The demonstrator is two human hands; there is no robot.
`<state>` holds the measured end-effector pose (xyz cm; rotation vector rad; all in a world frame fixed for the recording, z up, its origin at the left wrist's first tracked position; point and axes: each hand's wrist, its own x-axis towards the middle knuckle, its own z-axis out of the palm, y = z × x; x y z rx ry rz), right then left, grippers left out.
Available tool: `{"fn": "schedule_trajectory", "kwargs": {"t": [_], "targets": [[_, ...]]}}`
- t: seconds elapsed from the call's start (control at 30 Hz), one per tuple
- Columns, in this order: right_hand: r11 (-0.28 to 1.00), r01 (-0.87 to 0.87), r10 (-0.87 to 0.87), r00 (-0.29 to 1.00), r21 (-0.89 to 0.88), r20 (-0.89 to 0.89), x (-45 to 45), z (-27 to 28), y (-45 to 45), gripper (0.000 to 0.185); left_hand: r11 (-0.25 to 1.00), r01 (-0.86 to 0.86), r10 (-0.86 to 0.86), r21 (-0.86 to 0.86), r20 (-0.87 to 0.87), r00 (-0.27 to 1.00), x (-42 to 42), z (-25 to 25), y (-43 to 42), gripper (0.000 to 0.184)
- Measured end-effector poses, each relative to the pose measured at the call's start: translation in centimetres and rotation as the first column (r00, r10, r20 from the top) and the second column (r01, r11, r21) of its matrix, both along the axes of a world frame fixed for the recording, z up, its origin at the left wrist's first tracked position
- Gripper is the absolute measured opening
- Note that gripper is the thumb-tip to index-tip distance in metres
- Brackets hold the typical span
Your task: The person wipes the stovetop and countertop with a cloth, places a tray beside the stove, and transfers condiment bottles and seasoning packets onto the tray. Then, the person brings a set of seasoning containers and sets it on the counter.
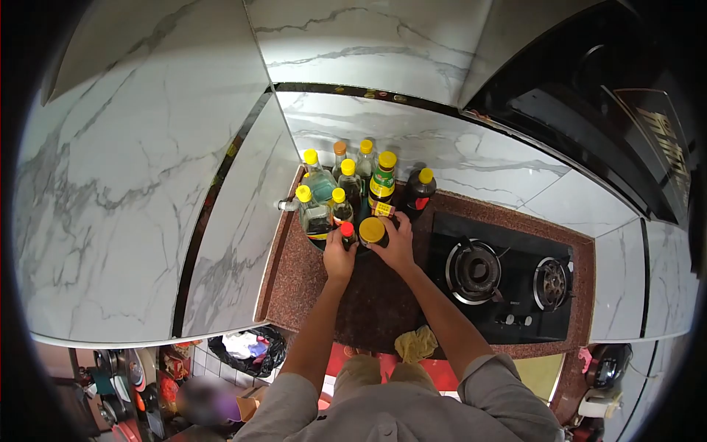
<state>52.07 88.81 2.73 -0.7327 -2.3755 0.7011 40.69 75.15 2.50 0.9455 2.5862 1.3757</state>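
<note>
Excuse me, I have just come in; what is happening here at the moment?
A person stands at a kitchen counter. Their left hand holds a small red-capped bottle, and their right hand is around the side of a yellow-lidded jar. Whether either is lifted, I cannot tell. Other bottles, mostly yellow-capped, stand close behind. The gas hob is to the right, and a yellowish cloth lies at the counter's front edge.

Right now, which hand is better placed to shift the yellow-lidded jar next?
Probably your right hand: it is at the yellow-lidded jar, whereas your left hand is at the red-capped bottle beside it.
</note>
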Motion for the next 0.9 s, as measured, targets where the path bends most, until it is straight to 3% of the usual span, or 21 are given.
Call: {"fn": "schedule_trajectory", "kwargs": {"t": [0.1, 0.33, 0.43, 0.53, 0.73, 0.9], "targets": [[0.998, 0.054, -0.054, 0.999, 0.031, 0.002, -0.3, 0.5, -1.2, 0.079, 0.983, -0.085, 0.087, 0.162, -0.005, 0.996, 0.6, -0.3, 0.2, 0.051], [0.994, 0.105, -0.101, 0.989, -0.033, 0.108, -0.2, 1.9, -1.6, 0.077, 0.997, -0.070, 0.071, 0.035, -0.040, 0.997, 1.0, -0.7, 0.1, 0.058], [0.993, 0.109, -0.115, 0.977, 0.043, 0.179, -0.9, 2.9, -2.1, 0.074, 0.996, -0.093, 0.093, 0.019, -0.030, 0.995, 1.3, 0.8, -0.2, 0.056], [0.992, 0.119, -0.113, 0.982, -0.031, 0.152, -1.8, 2.2, -2.5, 0.070, 0.992, -0.118, 0.116, 0.038, 0.047, 0.992, 0.5, -0.5, -0.1, 0.055], [0.999, 0.049, -0.046, 0.986, -0.014, 0.160, -1.6, 2.2, -3.0, 0.071, 0.998, -0.056, 0.058, 0.039, -0.058, 0.997, 0.4, 0.5, -1.2, 0.055], [0.998, 0.028, -0.019, 0.989, -0.054, 0.149, -0.6, 2.5, -2.9, 0.065, 0.993, -0.080, 0.084, 0.090, -0.037, 0.996, 0.7, 1.4, -2.0, 0.052]]}}
